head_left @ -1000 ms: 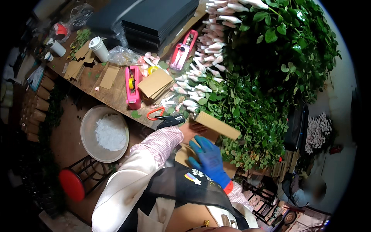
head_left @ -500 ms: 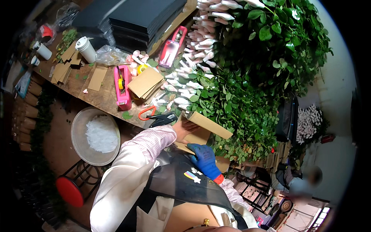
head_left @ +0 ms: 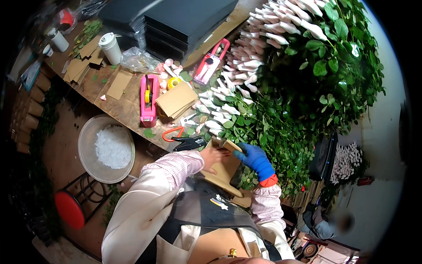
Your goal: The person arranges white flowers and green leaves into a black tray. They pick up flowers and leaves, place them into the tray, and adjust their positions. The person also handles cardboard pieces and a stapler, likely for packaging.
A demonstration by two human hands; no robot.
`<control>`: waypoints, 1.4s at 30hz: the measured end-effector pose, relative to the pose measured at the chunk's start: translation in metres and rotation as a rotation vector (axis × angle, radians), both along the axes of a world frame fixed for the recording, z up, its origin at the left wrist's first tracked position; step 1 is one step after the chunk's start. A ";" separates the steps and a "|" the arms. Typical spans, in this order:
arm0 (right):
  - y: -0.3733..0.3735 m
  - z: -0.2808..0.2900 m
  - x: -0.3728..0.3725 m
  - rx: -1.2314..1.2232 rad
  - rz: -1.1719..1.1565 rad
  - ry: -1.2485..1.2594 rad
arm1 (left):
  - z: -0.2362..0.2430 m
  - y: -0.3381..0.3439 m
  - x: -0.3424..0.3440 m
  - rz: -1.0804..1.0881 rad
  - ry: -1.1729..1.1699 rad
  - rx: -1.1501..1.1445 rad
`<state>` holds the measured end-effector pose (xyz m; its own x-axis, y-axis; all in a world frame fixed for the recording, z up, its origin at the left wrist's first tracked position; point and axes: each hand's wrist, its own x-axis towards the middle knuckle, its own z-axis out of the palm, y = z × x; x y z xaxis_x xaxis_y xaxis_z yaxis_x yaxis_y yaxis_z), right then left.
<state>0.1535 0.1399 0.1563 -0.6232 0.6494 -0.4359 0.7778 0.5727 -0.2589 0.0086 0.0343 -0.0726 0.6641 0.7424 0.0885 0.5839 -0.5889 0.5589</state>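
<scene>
A folded piece of brown cardboard (head_left: 225, 172) lies in front of me at the table's edge. My left hand (head_left: 214, 158), bare, rests on it with fingers stretched out flat. My right hand (head_left: 252, 158), in a blue glove with a red cuff, has its fingers bent over the cardboard's far right edge. Just left of the cardboard are a black stapler (head_left: 190, 143) and scissors with orange-red handles (head_left: 172, 133). Beyond it, rose stems with green leaves (head_left: 285, 132) are heaped, their heads in white sleeves (head_left: 250, 66).
A stack of cardboard pieces (head_left: 177, 100) lies by a pink tape dispenser (head_left: 149, 100); a second pink dispenser (head_left: 212, 61) stands farther back. Black sheets (head_left: 189, 22) are piled behind. A white bucket (head_left: 83, 152) and red stool (head_left: 69, 209) stand left. A person (head_left: 323, 224) is far right.
My right hand has moved up and right, from the cardboard's near side to its far right edge. The flap that stuck out rightward is now folded in. My left hand stays at the cardboard.
</scene>
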 end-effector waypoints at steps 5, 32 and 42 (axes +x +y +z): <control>-0.010 0.006 -0.127 0.256 0.394 0.483 | 0.006 0.000 -0.001 -0.003 0.142 0.211; -0.085 -0.083 0.051 -0.768 -0.626 0.665 | 0.013 0.006 0.003 0.074 -0.182 -0.388; -0.050 -0.141 0.059 -1.027 -0.684 0.336 | 0.057 -0.020 -0.062 0.054 0.386 0.203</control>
